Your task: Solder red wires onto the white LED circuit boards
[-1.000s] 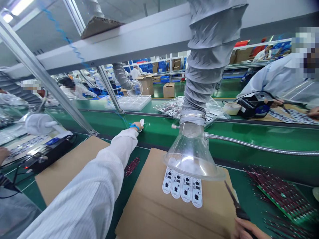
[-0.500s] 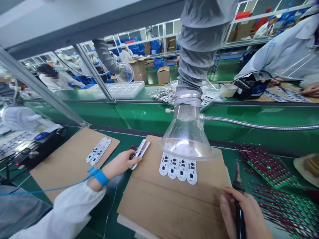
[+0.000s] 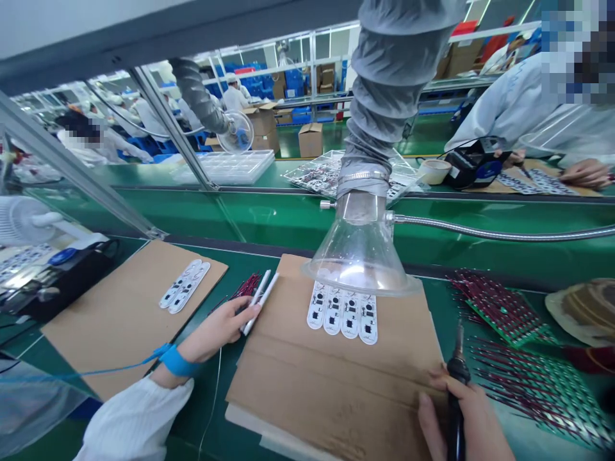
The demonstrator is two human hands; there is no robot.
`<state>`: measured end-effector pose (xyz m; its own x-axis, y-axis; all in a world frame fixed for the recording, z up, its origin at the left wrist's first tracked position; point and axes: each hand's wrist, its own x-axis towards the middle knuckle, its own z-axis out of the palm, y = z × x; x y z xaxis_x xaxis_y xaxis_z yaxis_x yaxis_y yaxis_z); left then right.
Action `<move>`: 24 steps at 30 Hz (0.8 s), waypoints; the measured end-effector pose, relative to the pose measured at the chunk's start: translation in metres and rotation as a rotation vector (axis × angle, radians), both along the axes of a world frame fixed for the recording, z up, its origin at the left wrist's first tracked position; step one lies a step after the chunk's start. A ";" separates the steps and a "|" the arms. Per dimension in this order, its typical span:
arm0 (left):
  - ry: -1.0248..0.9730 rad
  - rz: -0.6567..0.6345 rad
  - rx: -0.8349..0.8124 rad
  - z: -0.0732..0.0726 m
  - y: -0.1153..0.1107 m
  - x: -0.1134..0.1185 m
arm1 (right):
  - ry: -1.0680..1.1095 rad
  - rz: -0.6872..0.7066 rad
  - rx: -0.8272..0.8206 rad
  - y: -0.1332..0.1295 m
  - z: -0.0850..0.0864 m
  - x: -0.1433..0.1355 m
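Note:
Between the thumb and fingers of my left hand are two long white circuit boards, turned nearly edge-on at the left edge of the cardboard sheet. A blue wrist strap circles that wrist. Red-wired parts lie just behind the fingers. My right hand is wrapped round a soldering iron, its tip pointing up and away. On the cardboard, a row of several white circuit boards lies side by side, their far ends behind the clear fume hood.
A second cardboard sheet at left carries two white boards. Green panels with red wires lie at right, near a round dish. A fan stands far left. Across the bench a co-worker's hand works on boards.
The two boards in my left hand have turned from showing their faces to nearly edge-on. More of the red-wired parts shows behind them. My right hand still holds the soldering iron.

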<state>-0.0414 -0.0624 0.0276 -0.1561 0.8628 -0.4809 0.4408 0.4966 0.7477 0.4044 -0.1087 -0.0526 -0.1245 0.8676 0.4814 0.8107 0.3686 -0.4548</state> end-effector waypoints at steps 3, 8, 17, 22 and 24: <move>-0.200 0.070 -0.016 -0.003 -0.003 0.002 | 0.127 -0.016 0.041 0.000 -0.006 0.000; -0.291 0.116 0.034 0.006 -0.006 0.003 | 0.476 -0.169 0.063 0.008 -0.014 -0.009; -0.237 0.045 0.154 0.027 0.102 0.018 | 0.475 -0.024 -0.084 0.085 0.071 -0.006; -0.210 0.042 0.149 0.035 0.137 0.018 | 0.403 0.056 -0.064 0.119 0.099 -0.010; -0.187 0.031 0.133 0.033 0.117 0.013 | 0.401 0.041 -0.082 0.109 0.081 -0.008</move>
